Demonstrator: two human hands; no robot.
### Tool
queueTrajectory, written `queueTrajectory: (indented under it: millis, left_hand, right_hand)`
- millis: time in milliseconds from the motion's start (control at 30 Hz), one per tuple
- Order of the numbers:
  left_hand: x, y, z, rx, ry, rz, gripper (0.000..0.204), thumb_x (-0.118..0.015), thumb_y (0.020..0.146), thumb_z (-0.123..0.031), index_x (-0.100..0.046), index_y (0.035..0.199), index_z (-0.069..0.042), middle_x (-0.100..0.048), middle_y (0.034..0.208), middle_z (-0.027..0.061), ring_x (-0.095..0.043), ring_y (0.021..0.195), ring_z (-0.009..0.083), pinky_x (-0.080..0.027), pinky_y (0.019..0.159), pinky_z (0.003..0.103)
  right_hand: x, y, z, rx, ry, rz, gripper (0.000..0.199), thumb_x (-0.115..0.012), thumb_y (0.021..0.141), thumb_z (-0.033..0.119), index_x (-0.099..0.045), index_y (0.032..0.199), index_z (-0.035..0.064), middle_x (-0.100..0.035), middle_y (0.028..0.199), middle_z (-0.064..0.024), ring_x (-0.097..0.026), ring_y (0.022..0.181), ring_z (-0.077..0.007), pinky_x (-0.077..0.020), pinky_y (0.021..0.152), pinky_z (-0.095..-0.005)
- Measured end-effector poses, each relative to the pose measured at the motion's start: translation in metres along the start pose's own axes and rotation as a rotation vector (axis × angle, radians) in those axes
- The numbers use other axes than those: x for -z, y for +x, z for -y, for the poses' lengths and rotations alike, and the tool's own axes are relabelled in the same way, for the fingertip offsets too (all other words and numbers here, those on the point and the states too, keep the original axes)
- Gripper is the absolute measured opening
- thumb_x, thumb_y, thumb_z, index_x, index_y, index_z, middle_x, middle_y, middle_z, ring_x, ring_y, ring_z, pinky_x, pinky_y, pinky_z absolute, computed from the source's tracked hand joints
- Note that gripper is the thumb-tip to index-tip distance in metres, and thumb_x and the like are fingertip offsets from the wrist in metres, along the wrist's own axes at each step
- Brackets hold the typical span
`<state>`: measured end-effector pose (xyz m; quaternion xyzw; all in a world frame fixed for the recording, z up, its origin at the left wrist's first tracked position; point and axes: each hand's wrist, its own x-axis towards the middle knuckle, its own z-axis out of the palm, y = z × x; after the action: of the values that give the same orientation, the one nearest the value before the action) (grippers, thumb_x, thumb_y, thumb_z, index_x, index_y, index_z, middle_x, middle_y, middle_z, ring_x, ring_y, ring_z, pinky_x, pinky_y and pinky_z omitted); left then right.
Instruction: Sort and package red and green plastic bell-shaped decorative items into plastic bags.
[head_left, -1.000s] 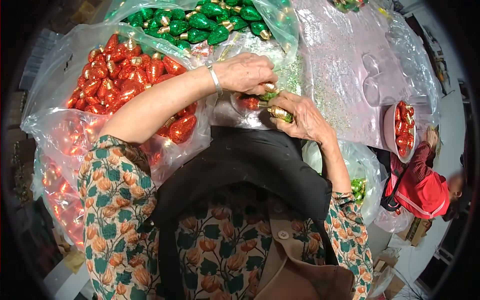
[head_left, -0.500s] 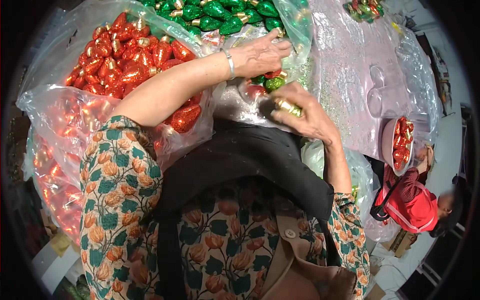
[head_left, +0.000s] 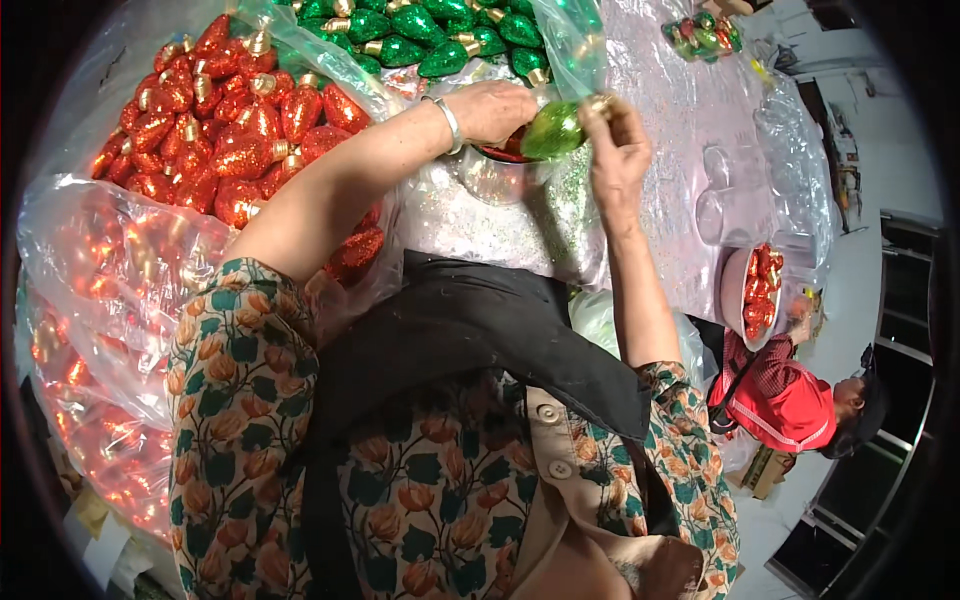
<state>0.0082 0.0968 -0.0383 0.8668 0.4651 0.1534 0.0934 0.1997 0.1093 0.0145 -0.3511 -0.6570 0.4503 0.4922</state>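
The light-green bulb ornament (head_left: pixel 550 131) is pinched in the right hand (head_left: pixel 620 160), near the clear plastic container (head_left: pixel 495 183). The left hand (head_left: pixel 492 112) is at the container, its grip impossible to tell; red bulb ornaments (head_left: pixel 215 125) lie heaped leftward.

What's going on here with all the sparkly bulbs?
A person's right hand holds a light-green bulb by its gold end, close to a clear tub. The left hand is at the tub too, but whether it holds anything is hidden. Red bulbs are heaped on the left, with dark-green bulbs farther away. On the right, another person is beside a bowl of red ones.
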Motion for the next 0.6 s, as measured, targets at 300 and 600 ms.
queueTrajectory:
  millis: [300,600]
  left_hand:
    - [0.017,0.003,-0.020,0.099,-0.035,-0.049,0.013,-0.057,0.071,-0.008,-0.063,0.080,0.000,-0.061,0.084,0.0190,-0.060,0.083,0.0346,-0.050,0.071,0.040]
    - [0.018,0.017,-0.019,0.165,-0.159,0.194,0.014,-0.060,0.068,-0.004,-0.057,0.081,0.001,-0.057,0.086,0.0195,-0.057,0.088,0.0330,-0.047,0.077,0.037]
  right_hand:
    - [0.002,0.023,0.013,-0.176,-0.542,0.797,0.026,-0.067,0.081,0.018,-0.062,0.093,-0.0048,-0.065,0.076,-0.0116,-0.058,0.066,-0.0143,-0.0467,0.060,-0.0313]
    - [-0.020,0.020,-0.023,-0.053,-0.799,1.234,0.033,-0.060,0.086,0.029,-0.059,0.102,-0.0003,-0.062,0.080,-0.0211,-0.060,0.078,-0.0295,-0.0478,0.072,-0.0381]
